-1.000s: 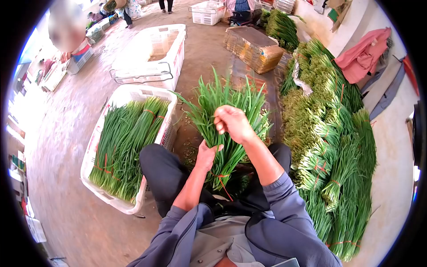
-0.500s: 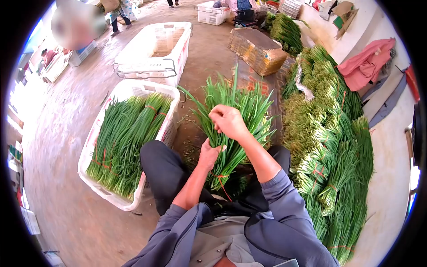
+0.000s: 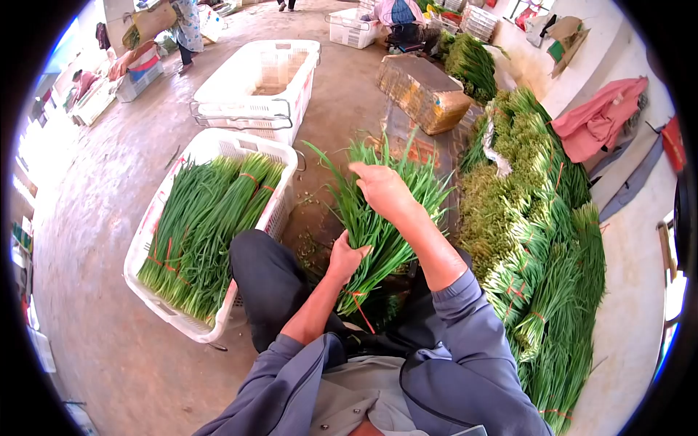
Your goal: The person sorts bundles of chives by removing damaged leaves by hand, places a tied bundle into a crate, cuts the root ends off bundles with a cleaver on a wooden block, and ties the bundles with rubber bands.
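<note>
My left hand (image 3: pixel 348 256) is wrapped round the side of a bunch of garlic chives (image 3: pixel 382 251) between my knees. A red tie (image 3: pixel 356 296) circles the bunch near its lower end, one tail hanging loose. Above the left hand, my right hand (image 3: pixel 389 191) is over the spread leaf tips with its fingers curled; whether a leaf is between them is hidden. To the left, a white plastic crate (image 3: pixel 135 275) holds tied bunches of chives (image 3: pixel 211 225).
Along the wall at right lies a long heap of chive bunches (image 3: pixel 542 305). Ahead stand another white crate (image 3: pixel 240 116) and a taped cardboard box (image 3: pixel 422 91). A pink jacket (image 3: pixel 600 120) hangs at right. Other people are at the far end.
My right hand has moved slightly right and its wrist has turned, the back of the hand now more on top. My left hand keeps its hold on the bunch. The view has shifted slightly.
</note>
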Demonstrator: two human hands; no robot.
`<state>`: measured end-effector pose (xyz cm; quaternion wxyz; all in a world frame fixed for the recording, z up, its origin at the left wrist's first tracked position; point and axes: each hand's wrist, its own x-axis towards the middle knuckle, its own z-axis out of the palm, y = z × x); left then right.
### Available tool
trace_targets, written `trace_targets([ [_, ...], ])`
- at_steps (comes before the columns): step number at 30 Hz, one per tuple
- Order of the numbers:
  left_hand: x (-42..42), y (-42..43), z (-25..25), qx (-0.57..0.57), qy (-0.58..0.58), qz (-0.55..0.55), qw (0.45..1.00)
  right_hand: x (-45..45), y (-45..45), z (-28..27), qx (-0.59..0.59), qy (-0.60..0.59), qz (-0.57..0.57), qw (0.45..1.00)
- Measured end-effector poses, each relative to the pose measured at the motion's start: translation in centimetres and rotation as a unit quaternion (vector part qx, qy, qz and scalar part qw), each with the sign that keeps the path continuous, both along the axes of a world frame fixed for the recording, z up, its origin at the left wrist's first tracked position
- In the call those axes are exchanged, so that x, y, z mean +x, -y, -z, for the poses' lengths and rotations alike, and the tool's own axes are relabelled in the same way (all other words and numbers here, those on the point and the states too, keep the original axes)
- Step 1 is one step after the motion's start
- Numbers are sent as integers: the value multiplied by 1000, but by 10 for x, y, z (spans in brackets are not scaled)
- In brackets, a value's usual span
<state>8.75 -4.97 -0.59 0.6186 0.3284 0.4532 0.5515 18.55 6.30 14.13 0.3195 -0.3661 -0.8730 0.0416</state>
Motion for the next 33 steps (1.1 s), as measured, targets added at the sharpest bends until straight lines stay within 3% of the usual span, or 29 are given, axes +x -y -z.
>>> trace_targets([
  [1,0,0,-2,1,1,-2,1000,1,-3,-5,1,1,-2,1000],
  [2,-1,1,-3,-1,-9,2,1000,3,-7,-10,-114,-14,12,993],
  [3,-1,2,-4,-4,-18,4,1000,-2,2,-30,-277,-115,24,954],
  [4,0,2,-3,9,-16,5,1000,-8,11,-50,-410,-231,59,880],
  [5,-1,1,-2,8,-13,0,1000,-4,9,-50,-394,-372,13,840],
  [7,0,1,2,18,-35,4,999,-1,8,-59,-362,-516,-28,776],
  [8,1,1,4,15,-13,3,1000,3,9,-62,-373,-449,-21,812],
  [9,0,1,5,15,-12,4,1000,0,12,-63,-372,-450,-20,812],
  [11,2,-1,7,17,-57,7,998,-6,22,-64,-365,-255,55,894],
  [12,4,-1,4,19,-55,9,998,-6,21,-59,-347,-223,54,909],
  [15,1,2,-4,7,-57,9,998,-14,16,-48,-317,-162,71,932],
  [23,-1,2,2,19,-94,20,995,-24,-1,-29,-348,-103,64,930],
  [26,-3,2,-1,3,-59,-9,998,-16,0,-34,-372,-372,63,848],
  [27,-2,-1,10,8,-32,-11,999,-6,5,-42,-362,-451,3,816],
  [29,-4,-1,3,2,9,-21,1000,7,28,-66,-411,-497,-106,757],
  [31,-9,-10,14,-1,84,-38,996,28,62,-86,-500,-330,-198,776],
  [33,-18,-16,12,-43,143,-58,987,39,101,-89,-620,-149,-280,718],
])
